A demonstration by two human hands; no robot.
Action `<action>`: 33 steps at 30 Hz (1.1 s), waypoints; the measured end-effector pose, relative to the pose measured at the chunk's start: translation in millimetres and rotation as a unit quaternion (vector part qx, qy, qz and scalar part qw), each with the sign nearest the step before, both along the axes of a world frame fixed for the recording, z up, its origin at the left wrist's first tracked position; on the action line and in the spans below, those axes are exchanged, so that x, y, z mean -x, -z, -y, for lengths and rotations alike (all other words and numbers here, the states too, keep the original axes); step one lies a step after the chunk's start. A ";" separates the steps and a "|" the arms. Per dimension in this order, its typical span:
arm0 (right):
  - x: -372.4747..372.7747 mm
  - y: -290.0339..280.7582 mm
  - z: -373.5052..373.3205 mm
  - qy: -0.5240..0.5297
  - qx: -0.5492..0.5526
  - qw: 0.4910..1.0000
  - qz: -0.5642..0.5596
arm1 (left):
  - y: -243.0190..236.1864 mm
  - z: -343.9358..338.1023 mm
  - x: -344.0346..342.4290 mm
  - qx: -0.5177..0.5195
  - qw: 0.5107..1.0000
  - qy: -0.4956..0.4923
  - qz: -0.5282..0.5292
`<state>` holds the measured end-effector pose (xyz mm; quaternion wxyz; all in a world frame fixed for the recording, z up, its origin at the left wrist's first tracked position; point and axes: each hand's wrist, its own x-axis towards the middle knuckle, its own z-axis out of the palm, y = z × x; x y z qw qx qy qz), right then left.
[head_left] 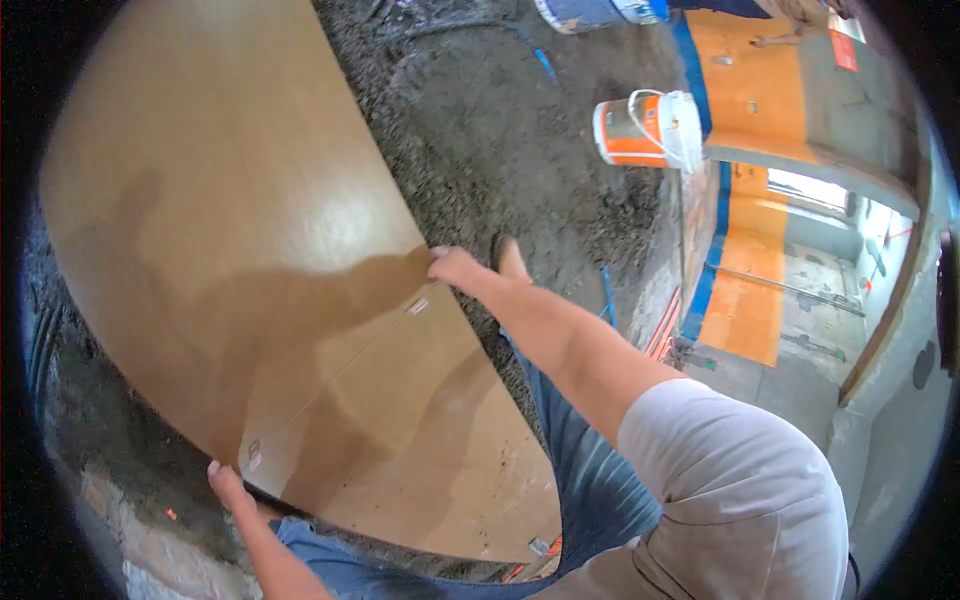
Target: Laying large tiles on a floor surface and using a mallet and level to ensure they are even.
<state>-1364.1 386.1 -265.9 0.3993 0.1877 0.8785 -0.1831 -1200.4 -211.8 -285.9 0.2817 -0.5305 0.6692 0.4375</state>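
A large, smooth brown board [230, 150] stretches from the upper left toward my body, over rough dark ground. Across it runs a thin seam, and a second brown board [420, 420] lies on the near side of that line. My right hand [457, 267] grips the far board's right edge, just beyond the seam, with its fingers curled at the edge. At the opposite edge, my left hand [230, 485] holds the board near the seam's left end; its fingertips are partly hidden. Small pale labels [418, 306] sit near both ends of the seam.
A white bucket with an orange band [640, 130] stands at the upper right. Beyond it is a blue-and-white bucket [590, 12]. Orange sheeting [750, 290] edged in blue covers part of the wall. Orange pipes [664, 322] emerge near the wall's foot. Rough mortar [500, 120] surrounds the boards.
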 end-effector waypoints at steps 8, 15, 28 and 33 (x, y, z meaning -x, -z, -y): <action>18.1 -0.9 -51.9 0.105 -0.082 0.991 0.031 | -8.3 -52.3 40.5 0.010 1.000 0.016 0.020; 20.2 -28.7 -20.5 0.027 0.037 0.998 0.031 | -6.1 -18.0 8.2 -0.055 0.991 -0.110 -0.050; 7.3 -21.8 17.6 0.306 0.098 0.947 -0.014 | -4.0 6.8 -1.8 0.031 0.999 -0.037 0.008; 9.9 -20.6 -13.5 0.262 0.059 0.963 0.035 | -6.6 -30.5 12.5 0.029 0.995 -0.077 -0.061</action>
